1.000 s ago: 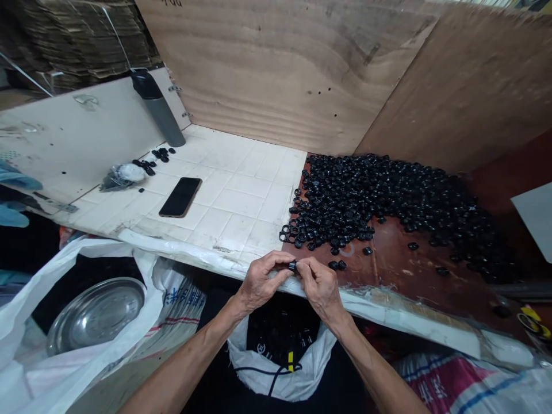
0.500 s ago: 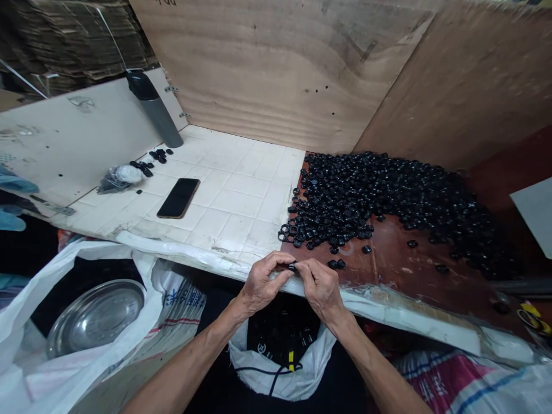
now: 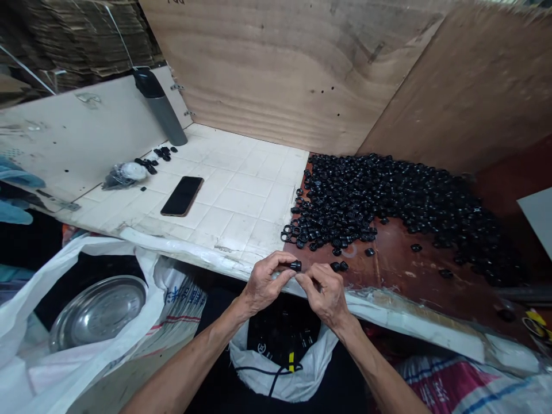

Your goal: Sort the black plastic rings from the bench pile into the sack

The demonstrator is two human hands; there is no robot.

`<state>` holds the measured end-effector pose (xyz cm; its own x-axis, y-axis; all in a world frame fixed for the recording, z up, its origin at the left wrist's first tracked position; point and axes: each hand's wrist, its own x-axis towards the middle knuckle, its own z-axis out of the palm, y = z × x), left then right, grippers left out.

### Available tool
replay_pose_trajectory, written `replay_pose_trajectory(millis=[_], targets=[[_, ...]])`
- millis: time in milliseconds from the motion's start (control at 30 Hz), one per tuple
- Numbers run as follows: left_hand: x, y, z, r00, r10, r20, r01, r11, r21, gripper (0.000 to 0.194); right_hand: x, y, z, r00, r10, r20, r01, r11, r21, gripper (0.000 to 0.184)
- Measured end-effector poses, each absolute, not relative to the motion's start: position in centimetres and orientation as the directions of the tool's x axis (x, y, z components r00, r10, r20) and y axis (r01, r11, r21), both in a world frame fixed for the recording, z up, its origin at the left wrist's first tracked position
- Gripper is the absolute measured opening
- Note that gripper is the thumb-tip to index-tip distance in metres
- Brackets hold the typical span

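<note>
Left hand (image 3: 266, 282) pinches a small black plastic fitting (image 3: 295, 265), axis level; curled right hand (image 3: 325, 294) sits just beside it, contact unclear.

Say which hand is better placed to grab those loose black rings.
Probably the right hand: it sits closest to the two loose black rings, while the left hand is farther away.

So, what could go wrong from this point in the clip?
The small black ring part sits at the fingertips of the left hand, just above the front edge of the brown board, so it could slip and drop into the white bag below. The right hand is close to two loose black parts, and a careless move might knock them aside.
</note>
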<state>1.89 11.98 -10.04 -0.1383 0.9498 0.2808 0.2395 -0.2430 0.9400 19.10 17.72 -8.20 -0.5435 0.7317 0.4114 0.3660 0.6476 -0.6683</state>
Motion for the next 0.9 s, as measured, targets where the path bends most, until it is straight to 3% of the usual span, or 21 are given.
replay_pose_trajectory(millis=[100,300,433,900], targets=[[1.9,12.0,-9.7,-0.142,0.941,0.306,0.263,-0.262,0.929,0.018,19.1,17.6,-8.4,-0.502,0.76,0.413,0.332,0.61,-0.72,0.01],[1.7,11.8,-9.4,-0.099,0.94,0.328,0.312,-0.284,0.907,0.021,19.0,17.9,-8.6,-0.488,0.785,0.383,0.382,0.586,-0.715,0.015],[1.6,11.7,-9.3,-0.096,0.944,0.315,0.295,-0.275,0.915,0.019,18.8,18.0,-8.4,-0.523,0.76,0.386,0.298,0.587,-0.753,0.011],[1.6,11.7,-8.4,-0.089,0.954,0.286,0.256,-0.256,0.932,0.017,19.0,17.5,-8.4,-0.513,0.756,0.407,0.271,0.592,-0.759,0.011]])
